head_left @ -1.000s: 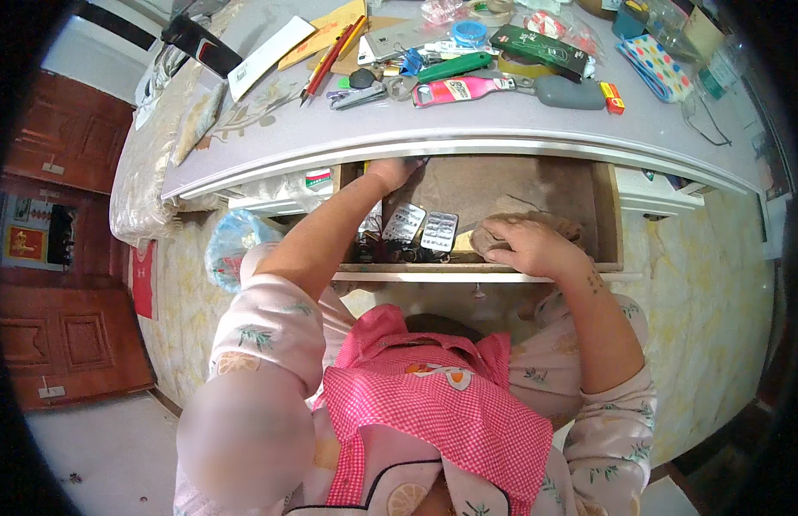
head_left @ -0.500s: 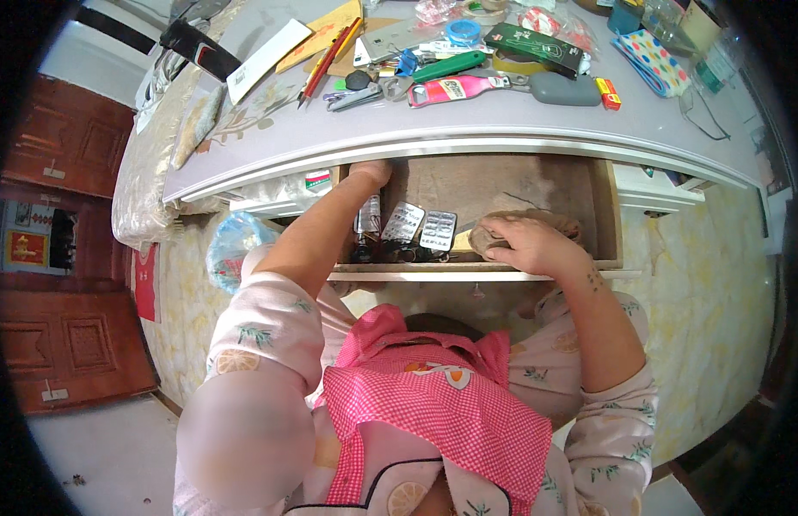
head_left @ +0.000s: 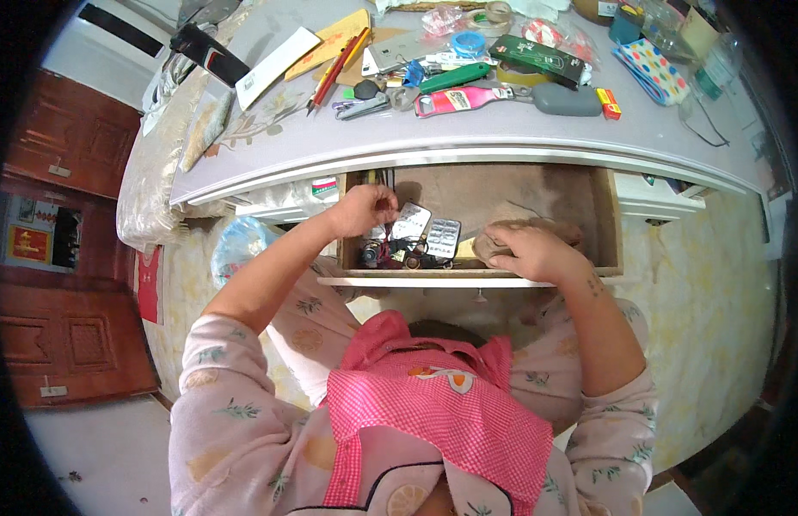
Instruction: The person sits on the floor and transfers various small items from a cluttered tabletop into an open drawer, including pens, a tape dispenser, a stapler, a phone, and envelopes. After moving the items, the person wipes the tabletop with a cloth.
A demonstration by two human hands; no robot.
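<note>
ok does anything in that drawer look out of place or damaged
Mostly the near left corner of the open brown wooden drawer: thin dark cords lie tangled there, with a silver rectangular blister pack askew beside them. It looks jumbled rather than damaged; no spill shows.

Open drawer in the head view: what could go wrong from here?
First, the left hand is close to tangled dark cords beside the blister packs; a pull there might drag a pack along. Second, the right hand rests on a brown bundle; pressing could damage anything fragile inside, though its contents are hidden. Third, leaning on the pulled-out drawer might strain it.
</note>
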